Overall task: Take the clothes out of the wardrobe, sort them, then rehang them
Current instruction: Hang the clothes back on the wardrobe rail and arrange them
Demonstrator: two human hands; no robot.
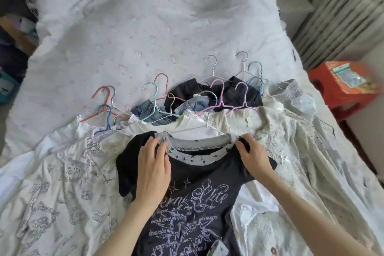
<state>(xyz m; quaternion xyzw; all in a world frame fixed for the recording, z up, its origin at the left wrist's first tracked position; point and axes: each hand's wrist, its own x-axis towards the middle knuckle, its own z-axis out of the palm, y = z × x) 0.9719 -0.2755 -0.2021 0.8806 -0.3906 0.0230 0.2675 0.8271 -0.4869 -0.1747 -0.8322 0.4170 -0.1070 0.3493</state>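
We see a dark T-shirt (pixel 193 203) with pale writing lying on top of a pile of white clothes (pixel 54 183) on the bed (pixel 145 16). Our left hand (pixel 152 164) and right hand (pixel 252 153) each pinch a side of its gray star collar (pixel 193 157). Behind it lie many colored hangers (pixel 158 97). A red stool (pixel 342 87) stands beside the bed.
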